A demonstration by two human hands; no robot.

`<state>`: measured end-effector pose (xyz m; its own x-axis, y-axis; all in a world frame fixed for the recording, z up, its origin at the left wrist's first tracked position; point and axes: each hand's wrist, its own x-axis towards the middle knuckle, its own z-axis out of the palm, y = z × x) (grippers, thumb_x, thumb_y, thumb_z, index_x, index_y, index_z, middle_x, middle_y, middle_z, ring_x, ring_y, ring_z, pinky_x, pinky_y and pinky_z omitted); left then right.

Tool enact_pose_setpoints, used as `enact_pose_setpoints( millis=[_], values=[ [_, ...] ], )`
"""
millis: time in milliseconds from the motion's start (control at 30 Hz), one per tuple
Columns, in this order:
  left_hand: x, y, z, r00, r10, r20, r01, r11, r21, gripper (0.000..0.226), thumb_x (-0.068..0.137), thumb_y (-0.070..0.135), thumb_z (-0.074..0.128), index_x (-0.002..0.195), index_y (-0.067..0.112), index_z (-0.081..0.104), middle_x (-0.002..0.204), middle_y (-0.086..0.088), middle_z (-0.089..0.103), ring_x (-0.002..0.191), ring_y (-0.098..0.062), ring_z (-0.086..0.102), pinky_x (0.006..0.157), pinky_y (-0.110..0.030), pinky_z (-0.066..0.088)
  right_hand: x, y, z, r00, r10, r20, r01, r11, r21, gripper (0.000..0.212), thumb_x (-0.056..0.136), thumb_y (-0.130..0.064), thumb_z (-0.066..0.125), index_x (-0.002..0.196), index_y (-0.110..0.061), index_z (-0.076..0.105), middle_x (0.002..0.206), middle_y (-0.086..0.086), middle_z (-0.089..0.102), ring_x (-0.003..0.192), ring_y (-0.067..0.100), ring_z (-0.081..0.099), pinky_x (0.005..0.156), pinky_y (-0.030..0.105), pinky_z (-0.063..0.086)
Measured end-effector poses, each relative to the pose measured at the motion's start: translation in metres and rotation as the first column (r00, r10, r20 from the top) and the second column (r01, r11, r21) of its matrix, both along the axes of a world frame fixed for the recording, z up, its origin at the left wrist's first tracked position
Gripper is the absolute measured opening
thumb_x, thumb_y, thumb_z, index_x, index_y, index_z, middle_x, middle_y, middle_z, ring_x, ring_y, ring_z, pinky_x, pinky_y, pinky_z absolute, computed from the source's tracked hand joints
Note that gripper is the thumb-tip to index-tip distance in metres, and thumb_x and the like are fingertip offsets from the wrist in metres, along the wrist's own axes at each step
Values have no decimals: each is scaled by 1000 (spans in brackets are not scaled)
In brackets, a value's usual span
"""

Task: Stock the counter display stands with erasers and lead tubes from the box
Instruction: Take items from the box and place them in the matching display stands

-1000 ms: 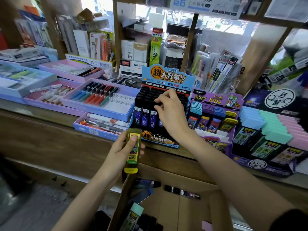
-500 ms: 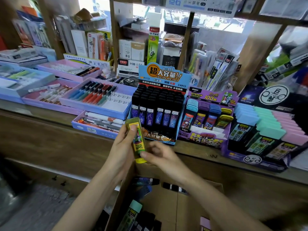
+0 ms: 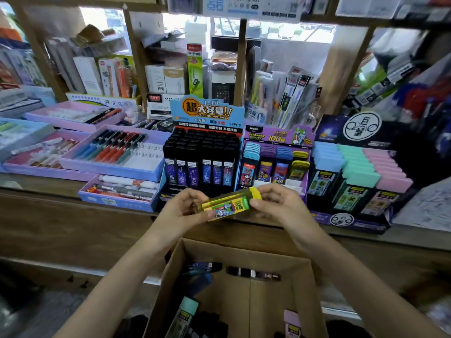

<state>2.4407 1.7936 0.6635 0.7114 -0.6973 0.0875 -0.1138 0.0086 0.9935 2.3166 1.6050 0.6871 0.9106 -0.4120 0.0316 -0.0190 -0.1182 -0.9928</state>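
Note:
A yellow lead tube [image 3: 228,204] lies almost level between both hands, above the counter's front edge. My left hand [image 3: 181,211] grips its left end and my right hand [image 3: 275,203] pinches its yellow-capped right end. Behind it stand the blue display stand of black lead tubes [image 3: 202,157], the purple stand of coloured lead tubes [image 3: 277,164] and the eraser stand [image 3: 356,176] with blue, mint and pink erasers. Below, the open cardboard box [image 3: 241,250] holds several loose black tubes and a mint-capped eraser [image 3: 183,318].
Purple and blue pen trays [image 3: 112,152] fill the counter's left side. Shelves packed with stationery boxes [image 3: 166,79] rise behind the stands. A wooden counter edge [image 3: 73,198] runs across, with the box directly beneath my arms.
My right hand left the black tube stand and came down to the yellow tube. The tube went from upright in my left hand to nearly level, held at both ends.

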Motion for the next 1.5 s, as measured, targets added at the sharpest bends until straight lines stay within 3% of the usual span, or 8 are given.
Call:
enact_pose_setpoints(
  millis=[167,300,533,800,900,1033,1200,1500],
  values=[
    [-17,-32,4,955,-244,170,213,960,179,27,78,-1,71,98,10,56,102,-14,62,91,-12,60,83,-26,49,-5,-14,23,998,27,63,-7,955,-295,17,85,-13,67,89,-29,65,90,-7,67,83,5,65,70,17,52],
    [-32,-60,10,938,-284,197,252,952,172,26,84,41,55,106,27,57,92,10,61,85,2,57,74,-13,45,-11,-23,32,997,45,63,-13,897,-442,20,86,-16,66,97,-33,67,93,-18,67,86,1,65,76,19,54],
    [-47,-92,10,966,-189,179,185,982,40,33,86,47,41,106,28,58,104,3,64,93,3,58,76,-8,43,-20,-62,49,994,-33,101,65,941,-333,24,85,-11,66,91,-34,65,86,-13,69,83,7,68,68,22,57],
    [-38,-97,4,974,-72,213,70,997,16,33,91,38,38,95,11,58,78,2,62,76,-4,58,67,-9,42,-25,-119,88,980,-117,162,171,910,-377,17,85,-5,65,85,-21,70,75,-8,70,70,5,66,66,20,56],
    [-36,-98,4,983,-53,175,53,999,4,24,90,37,42,96,18,54,74,9,64,73,0,59,65,-11,45,-13,-128,89,980,-162,114,198,836,-512,16,85,-6,66,84,-22,68,80,-7,68,79,12,67,73,25,55],
    [-35,-98,3,980,-50,194,50,999,6,28,86,43,44,97,20,55,81,6,61,76,-3,58,67,-10,44,-2,-130,83,962,-229,147,261,621,-739,16,84,-14,67,99,-19,71,81,-12,64,77,5,60,69,5,40],
    [-35,-102,1,978,-64,196,62,998,20,31,85,44,45,98,18,55,83,-2,50,76,-7,49,70,-20,41,11,-129,70,964,-237,117,204,385,-900,26,88,-22,64,113,-15,67,101,5,59,98,21,51,83,34,39],
    [-40,-113,0,983,-89,159,88,996,17,13,95,28,45,103,22,53,88,2,54,81,-7,53,79,-29,43,13,-128,77,979,-173,106,150,269,-951,17,85,-19,66,98,-11,58,99,7,63,94,27,52,81,39,39]
  ],
)
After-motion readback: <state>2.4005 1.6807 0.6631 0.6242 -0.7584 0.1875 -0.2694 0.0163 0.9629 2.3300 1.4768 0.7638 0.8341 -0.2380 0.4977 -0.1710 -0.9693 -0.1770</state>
